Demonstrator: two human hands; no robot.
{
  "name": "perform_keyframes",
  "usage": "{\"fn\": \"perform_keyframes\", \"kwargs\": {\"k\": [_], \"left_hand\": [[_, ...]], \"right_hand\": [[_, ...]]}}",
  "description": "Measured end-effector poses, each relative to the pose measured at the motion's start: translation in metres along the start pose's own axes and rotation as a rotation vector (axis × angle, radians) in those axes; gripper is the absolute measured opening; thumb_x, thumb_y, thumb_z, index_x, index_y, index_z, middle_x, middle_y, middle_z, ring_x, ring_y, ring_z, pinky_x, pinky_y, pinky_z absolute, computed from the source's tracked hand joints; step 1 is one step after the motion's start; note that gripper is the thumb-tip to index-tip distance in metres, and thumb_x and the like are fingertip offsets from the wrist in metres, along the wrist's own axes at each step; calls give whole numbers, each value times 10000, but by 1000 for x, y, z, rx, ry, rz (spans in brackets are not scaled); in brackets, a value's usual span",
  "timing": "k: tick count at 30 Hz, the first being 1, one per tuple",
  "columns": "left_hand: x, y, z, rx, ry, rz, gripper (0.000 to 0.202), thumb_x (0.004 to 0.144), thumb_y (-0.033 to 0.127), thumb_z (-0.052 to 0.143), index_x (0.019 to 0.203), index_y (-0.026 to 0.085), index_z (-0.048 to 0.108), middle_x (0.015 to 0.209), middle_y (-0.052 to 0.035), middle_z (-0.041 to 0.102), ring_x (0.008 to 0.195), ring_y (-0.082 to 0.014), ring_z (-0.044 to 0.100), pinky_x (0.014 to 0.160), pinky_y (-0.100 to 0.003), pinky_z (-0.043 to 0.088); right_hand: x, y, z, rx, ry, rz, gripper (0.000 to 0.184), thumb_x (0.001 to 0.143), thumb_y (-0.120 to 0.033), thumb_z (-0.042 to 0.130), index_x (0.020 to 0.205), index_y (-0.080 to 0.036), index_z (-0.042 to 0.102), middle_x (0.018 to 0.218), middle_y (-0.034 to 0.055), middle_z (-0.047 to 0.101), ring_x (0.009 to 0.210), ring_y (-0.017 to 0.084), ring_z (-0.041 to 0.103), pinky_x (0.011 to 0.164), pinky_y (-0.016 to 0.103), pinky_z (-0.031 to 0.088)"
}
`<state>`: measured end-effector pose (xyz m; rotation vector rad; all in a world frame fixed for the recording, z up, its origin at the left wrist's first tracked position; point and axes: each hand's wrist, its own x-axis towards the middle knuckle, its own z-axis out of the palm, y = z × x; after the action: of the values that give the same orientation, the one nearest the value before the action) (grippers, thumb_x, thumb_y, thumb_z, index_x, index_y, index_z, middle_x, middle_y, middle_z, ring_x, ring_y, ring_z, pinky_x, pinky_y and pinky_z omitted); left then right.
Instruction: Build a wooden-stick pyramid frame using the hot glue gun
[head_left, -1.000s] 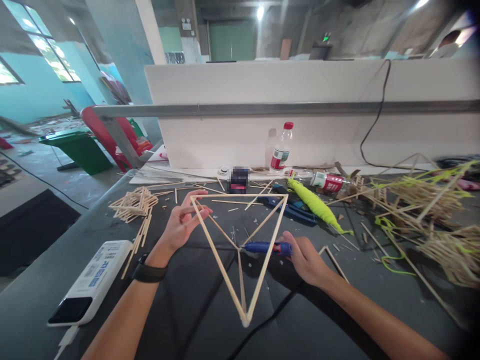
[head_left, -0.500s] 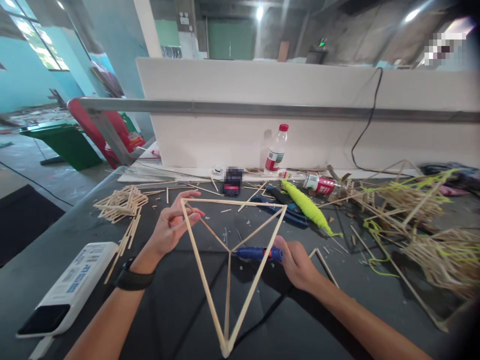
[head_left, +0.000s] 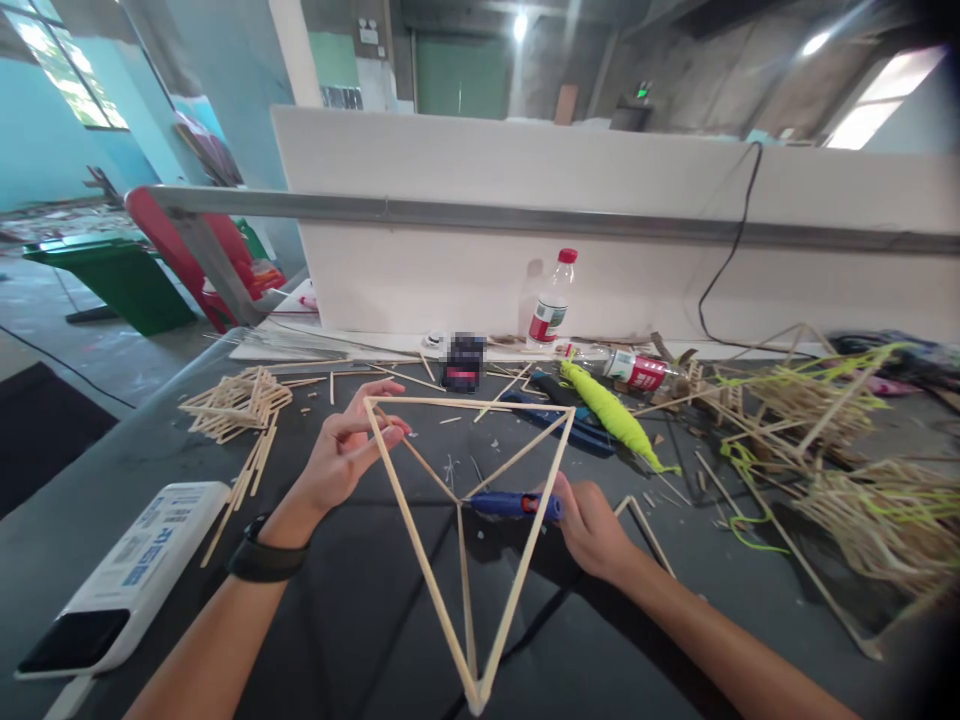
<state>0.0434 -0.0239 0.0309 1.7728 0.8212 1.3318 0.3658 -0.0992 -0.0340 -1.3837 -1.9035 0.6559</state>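
Note:
A pyramid-shaped frame of thin wooden sticks (head_left: 430, 575) stands in front of me, its triangular face turned toward me. With fingers closed around its upper left corner, my left hand (head_left: 345, 450) grips the frame. My right hand (head_left: 596, 525) holds a blue glue gun (head_left: 506, 504) by its back end, behind the frame's right-hand stick. The gun's nozzle reaches the point where the inner sticks meet; whether it touches them I cannot tell. A dark cord trails below the gun.
Loose sticks (head_left: 236, 405) and a white power bank (head_left: 124, 580) lie at left. Farther back are a standing bottle (head_left: 551, 305), a lying bottle (head_left: 641, 370), a yellow-green string bundle (head_left: 615, 415) and blue-handled pliers (head_left: 566, 425). Stick frames (head_left: 877, 520) with string are heaped at right.
The frame's near corner has swung slightly to the right. My left hand keeps its hold on the upper corner, and the glue gun stays at the inner joint.

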Motion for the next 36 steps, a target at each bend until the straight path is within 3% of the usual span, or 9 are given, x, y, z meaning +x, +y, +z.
{"fn": "perform_keyframes", "kwargs": {"k": [6,11,17,22,30,36], "left_hand": [[0,-2,0,-11,8,-15,88,839,283,727,827,246,806,1281,-104,604,1315,-296,465,984,-370,483],[0,-5,-1,4,-8,-21,112,844,324,719,845,255,808,1293,-99,614,1285,-300,499,986,-388,484],[0,-1,0,19,-9,-2,103,857,289,705,862,255,802,1263,-94,626,1290,-288,488,941,-365,501],[0,-2,-1,20,-14,-11,100,852,280,711,840,239,801,1266,-104,617,1284,-292,484,956,-378,498],[-1,-1,1,-13,-3,-44,106,835,319,729,822,244,803,1257,-108,632,1281,-301,489,945,-389,505],[-1,1,0,16,-19,-81,186,851,378,706,824,219,800,1273,-119,637,1221,-300,538,913,-378,515]], "right_hand": [[-2,2,0,-80,22,-12,576,1064,-421,210,568,-221,424,508,-11,473,477,134,422,572,283,294],[-3,2,0,-18,19,11,605,1063,-431,230,586,-204,525,567,11,574,540,141,540,600,261,342],[-4,4,2,-169,87,-14,653,1063,-433,213,566,-200,565,495,12,533,473,144,499,574,281,315],[-4,-4,-2,-140,10,-1,684,1062,-457,187,735,-201,731,615,42,667,586,179,626,628,277,374],[-4,-5,-1,-206,22,-5,731,1061,-468,147,662,-198,696,546,41,610,532,173,586,592,282,363],[-3,-4,-2,-118,-44,-16,689,1060,-471,186,790,-186,752,633,64,680,615,191,635,641,279,410]]}}
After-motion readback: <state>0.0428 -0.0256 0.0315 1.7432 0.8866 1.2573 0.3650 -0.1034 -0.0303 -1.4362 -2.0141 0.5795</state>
